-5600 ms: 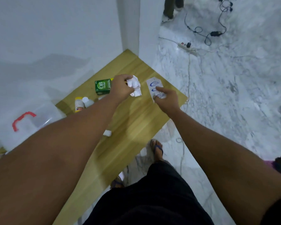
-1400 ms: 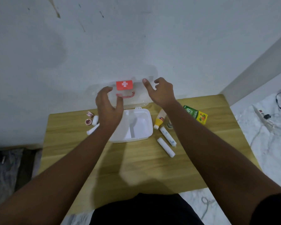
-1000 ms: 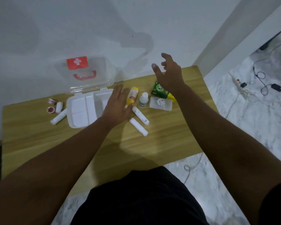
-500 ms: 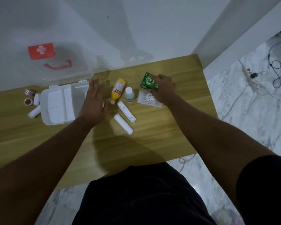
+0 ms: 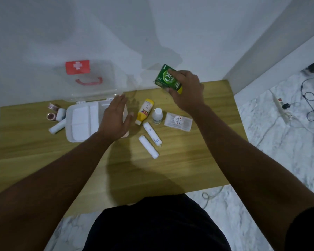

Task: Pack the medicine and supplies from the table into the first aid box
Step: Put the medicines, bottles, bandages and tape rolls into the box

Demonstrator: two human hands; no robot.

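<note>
The white first aid box (image 5: 80,122) lies open on the wooden table (image 5: 170,171), its clear lid (image 5: 91,82) with a red cross label leaning on the wall. My left hand (image 5: 115,120) rests flat with straight fingers on the box's right side. My right hand (image 5: 186,91) grips a green carton (image 5: 166,78), lifted above the table's far edge. On the table between the hands lie a yellow bottle (image 5: 145,111), a small white bottle (image 5: 157,115), a flat white packet (image 5: 178,122) and two white tubes (image 5: 151,134) (image 5: 148,146).
Left of the box are tape rolls (image 5: 52,113) and white bandage rolls (image 5: 57,125). A white wall stands right behind the table. The marble floor on the right holds a power strip with cables (image 5: 286,109). My black-clad legs are at the table's near edge.
My right hand has taken hold of the green carton and lifted it off the table. The left hand stays flat on the box. The camera view has shifted.
</note>
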